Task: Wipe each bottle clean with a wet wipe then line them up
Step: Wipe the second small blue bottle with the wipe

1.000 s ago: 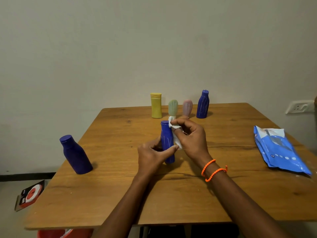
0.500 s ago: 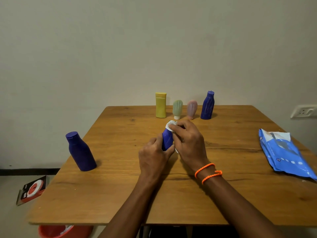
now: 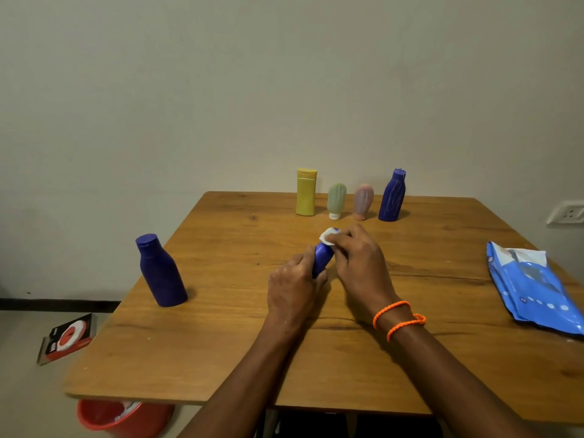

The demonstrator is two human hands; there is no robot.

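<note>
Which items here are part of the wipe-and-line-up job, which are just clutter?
Job:
- blue bottle held in left hand
- wet wipe in right hand
- large blue bottle
- back row: yellow bottle, green bottle, pink bottle, dark blue bottle
- wipes pack

Clutter:
- red bucket
- red-and-black box
- wall socket

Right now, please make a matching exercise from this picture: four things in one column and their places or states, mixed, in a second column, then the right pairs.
Things:
1. yellow bottle
2. wet wipe
3. blue wipes packet
4. red bucket

Places or states:
A. on the floor, under the table's near left corner
B. lying flat at the table's right edge
C. left end of the row at the far edge
D. pressed on the cap of the tilted blue bottle by the right hand

Pairs: 1-C, 2-D, 3-B, 4-A
</note>
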